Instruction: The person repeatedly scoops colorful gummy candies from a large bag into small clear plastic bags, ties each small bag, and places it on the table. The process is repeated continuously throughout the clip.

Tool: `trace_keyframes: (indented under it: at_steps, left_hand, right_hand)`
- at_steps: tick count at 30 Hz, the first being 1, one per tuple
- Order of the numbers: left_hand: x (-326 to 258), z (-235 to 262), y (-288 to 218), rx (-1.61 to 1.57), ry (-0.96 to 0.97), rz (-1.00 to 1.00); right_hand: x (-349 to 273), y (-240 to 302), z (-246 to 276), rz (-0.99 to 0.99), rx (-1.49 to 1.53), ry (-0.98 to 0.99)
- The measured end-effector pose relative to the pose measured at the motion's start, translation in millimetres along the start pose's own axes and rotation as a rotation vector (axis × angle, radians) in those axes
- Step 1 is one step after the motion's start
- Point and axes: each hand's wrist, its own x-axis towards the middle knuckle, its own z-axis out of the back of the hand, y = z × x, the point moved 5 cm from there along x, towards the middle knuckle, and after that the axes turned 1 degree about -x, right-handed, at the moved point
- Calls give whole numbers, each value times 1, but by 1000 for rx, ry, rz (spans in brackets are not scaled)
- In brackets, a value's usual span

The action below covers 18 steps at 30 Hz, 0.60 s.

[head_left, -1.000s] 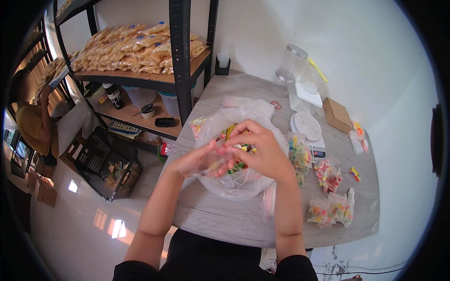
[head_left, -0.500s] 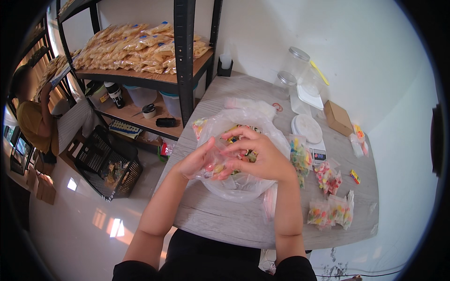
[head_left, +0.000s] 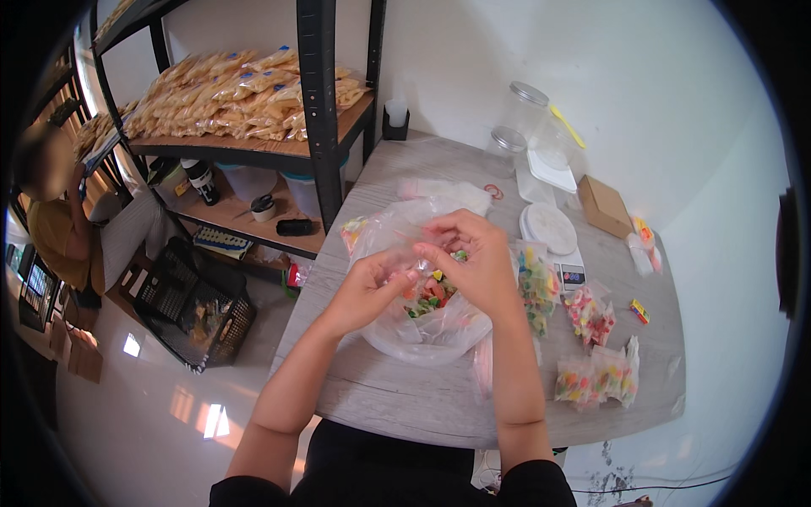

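A large translucent plastic bag (head_left: 414, 345) stands wide-mouthed on the table, with colourful wrapped candies (head_left: 434, 296) inside. Over its mouth, my left hand (head_left: 365, 291) is closed on a small clear plastic bag (head_left: 409, 253), thumb against the fingers. My right hand (head_left: 475, 262) pinches the upper part of the same small bag. Some reddish candy shows through the plastic by my left fingertips; the rest is hidden by my hands. Filled candy packets (head_left: 536, 279) lie just right of the large bag.
More filled packets (head_left: 591, 376) lie at the right, near a digital scale (head_left: 571, 275) with a white round lid (head_left: 551, 228). Clear jars (head_left: 507, 150) and a cardboard box (head_left: 606, 207) stand behind. A shelf (head_left: 317, 127) rises at left, above a black crate (head_left: 190, 313). Another person (head_left: 63, 228) sits far left.
My left hand has turned, its thumb now folded in against the fingers. My right hand has shifted up and pinches the small bag's upper part. More candies show between my forearms.
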Motion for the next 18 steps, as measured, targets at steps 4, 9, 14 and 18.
trace_keyframes:
  at_steps: [4, 9, 14, 18]
  left_hand:
    - [0, -3, -4, -86, -89, -102]
    - [1, 9, -9, -116, -307, -401]
    - [-1, 21, -6, -23, -339, -404]
    - [-2, 21, -7, 43, -351, -426]
  right_hand:
    - [-1, -4, 1, -103, 215, 24]
    - [-1, -2, 0, -101, 143, 65]
    - [-1, -2, -3, -5, 109, 38]
    - [0, -4, 0, 26, 62, -3]
